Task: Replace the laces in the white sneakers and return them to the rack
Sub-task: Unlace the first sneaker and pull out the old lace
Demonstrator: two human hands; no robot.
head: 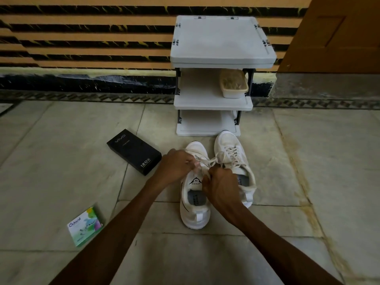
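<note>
Closest to us, on the L, a small green printed cardboard box [85, 226] lies flat on the pale stone-tile floor [277, 233]. Centre now: a white low-top sneaker [195, 214] sits on the floor, heel twd us, toe pointing away, long axis running near-to-far. Over its tongue we've got both hands at work. The left hand [176, 164] has its fingers curled, pinching the off-white flat lace [207, 161]. The right hand [221, 186] is fisted round the same lace, just beside the left. We can't tell which eyelets the strands run from.

Just R of it and a bit further out is the second white sneaker [226, 142], laced up, same heading, toe right at the base of the grey three-shelf plastic rack [223, 40]. A long black cardboard box [133, 151] lies off to the L, angled. A beige lidded plastic tub [233, 84] is on the rack's mid shelf, R side. Behind it all is a striped tan-and-black wall [82, 38].
</note>
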